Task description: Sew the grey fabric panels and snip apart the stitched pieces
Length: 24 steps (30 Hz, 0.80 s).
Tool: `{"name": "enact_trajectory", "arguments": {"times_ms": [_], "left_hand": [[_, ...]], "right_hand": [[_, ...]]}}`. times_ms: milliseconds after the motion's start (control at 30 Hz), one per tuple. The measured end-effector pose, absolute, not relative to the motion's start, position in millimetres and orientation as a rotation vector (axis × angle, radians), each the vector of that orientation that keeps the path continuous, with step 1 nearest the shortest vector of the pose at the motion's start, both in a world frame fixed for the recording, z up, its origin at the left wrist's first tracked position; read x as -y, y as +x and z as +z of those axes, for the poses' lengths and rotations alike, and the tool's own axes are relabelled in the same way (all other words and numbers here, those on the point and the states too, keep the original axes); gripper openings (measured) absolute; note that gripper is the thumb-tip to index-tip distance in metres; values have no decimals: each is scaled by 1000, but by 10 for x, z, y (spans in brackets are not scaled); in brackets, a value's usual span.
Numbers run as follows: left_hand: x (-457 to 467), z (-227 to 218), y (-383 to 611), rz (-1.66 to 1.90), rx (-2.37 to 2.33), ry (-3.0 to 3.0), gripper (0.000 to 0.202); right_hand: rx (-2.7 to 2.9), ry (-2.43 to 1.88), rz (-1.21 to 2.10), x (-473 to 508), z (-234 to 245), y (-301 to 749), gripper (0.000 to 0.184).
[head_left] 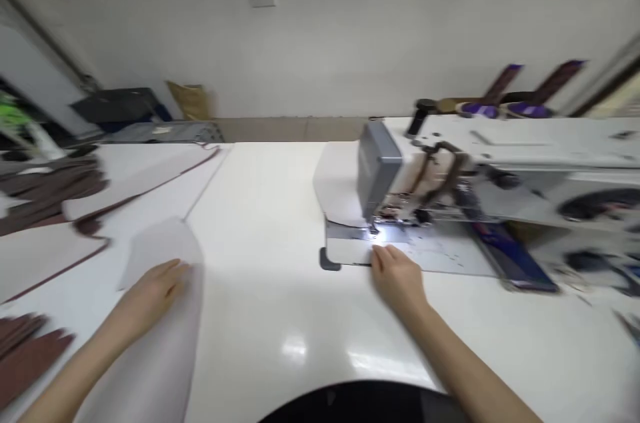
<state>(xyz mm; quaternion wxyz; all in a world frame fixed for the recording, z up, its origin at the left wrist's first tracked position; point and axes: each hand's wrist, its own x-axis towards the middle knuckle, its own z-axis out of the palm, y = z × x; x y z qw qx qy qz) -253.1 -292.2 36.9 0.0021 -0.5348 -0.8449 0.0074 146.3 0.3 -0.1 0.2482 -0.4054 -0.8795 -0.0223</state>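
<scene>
Pointing away lengthwise, pale panel (160, 349)

Across the mid-frame, a tabletop (270, 209); behind it, a wall (400, 36). Right of centre on the tabletop, a sewing machine (540, 149), with a fabric piece (337, 179) left of its head. Just before the head, the right hand (397, 274). Left of centre, the left hand (156, 291) over a long panel (167, 343); at far left, other cut pieces (133, 173).
</scene>
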Motion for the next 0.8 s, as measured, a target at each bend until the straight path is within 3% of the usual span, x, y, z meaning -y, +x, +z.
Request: {"name": "enact_trajectory", "arguments": {"times_ms": [167,433,633,800], "left_hand": [[3523,56,-2045,-72,2582,-1587,57],[2542,-21,-1076,-251,2217,-2114,62],[2333,201,-814,-290,2052,-2664,82],[2256,616,-560,-232,1876,-3254,72]], "right_hand": [[2393,-975,29,18,-76,1382,33],[2468,-744,638,317,219,1116,28],[2622,-630,446,495,444,1079,25],[2718,-329,339,723,506,929,17]]}}
